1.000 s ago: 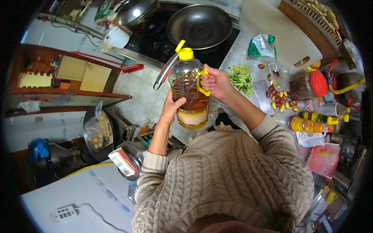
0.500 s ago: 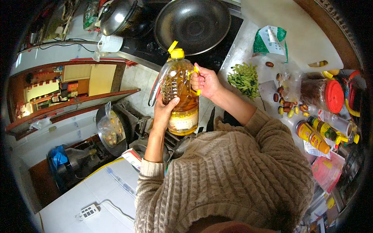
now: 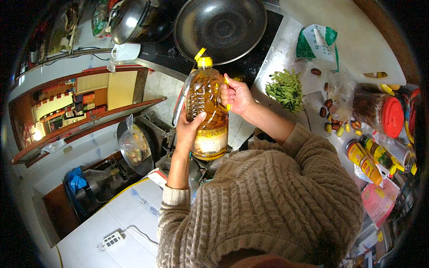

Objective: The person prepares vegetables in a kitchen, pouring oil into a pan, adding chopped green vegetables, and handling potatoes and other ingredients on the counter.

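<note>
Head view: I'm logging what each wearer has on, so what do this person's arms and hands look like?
Both arms are in a thick beige-brown cable-knit sweater with ribbed cuffs. The left sleeve is pulled partway up, leaving the forearm bare; the right sleeve ends in a folded cuff near the wrist. The left hand and right hand are bare: no gloves, rings or watch visible.

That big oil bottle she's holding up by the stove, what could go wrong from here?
The oil bottle is large and mostly full, held in the air by the right hand at its yellow handle and the left hand under its side, so a slipping grip could drop it. Its yellow cap looks to have a raised tab, so tilting might spill oil short of the wok.
</note>
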Demonstrator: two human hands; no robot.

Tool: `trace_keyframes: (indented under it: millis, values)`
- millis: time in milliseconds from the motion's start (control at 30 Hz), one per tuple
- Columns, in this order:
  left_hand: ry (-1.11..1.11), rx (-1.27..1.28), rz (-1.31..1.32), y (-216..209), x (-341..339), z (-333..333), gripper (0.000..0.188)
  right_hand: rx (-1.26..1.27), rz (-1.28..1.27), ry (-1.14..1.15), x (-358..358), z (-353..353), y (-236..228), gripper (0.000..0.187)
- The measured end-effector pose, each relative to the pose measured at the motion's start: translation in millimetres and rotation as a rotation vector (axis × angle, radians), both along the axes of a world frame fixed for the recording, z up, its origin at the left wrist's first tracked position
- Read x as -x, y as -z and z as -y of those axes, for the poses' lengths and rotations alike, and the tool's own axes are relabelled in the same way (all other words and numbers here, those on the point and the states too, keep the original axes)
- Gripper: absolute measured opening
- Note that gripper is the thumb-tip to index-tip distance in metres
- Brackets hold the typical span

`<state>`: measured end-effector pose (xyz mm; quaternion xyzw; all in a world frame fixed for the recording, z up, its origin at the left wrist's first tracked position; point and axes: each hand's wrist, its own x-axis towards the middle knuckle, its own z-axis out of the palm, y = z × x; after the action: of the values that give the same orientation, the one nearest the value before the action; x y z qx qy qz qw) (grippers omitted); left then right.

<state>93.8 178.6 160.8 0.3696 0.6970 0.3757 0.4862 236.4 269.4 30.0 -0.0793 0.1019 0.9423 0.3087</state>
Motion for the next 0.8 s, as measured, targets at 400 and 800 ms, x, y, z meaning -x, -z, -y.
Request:
trace_keyframes:
  millis: [400,800]
  values:
    - [-0.031,0.107,-0.001,7.1,5.9,-2.1,0.072,0.048,0.035,0.021,0.2,-1.0,2.8,0.038]
    - [-0.072,0.118,-0.016,7.1,5.2,-3.8,0.065,0.098,0.099,0.034,2.8,-1.0,2.1,0.038]
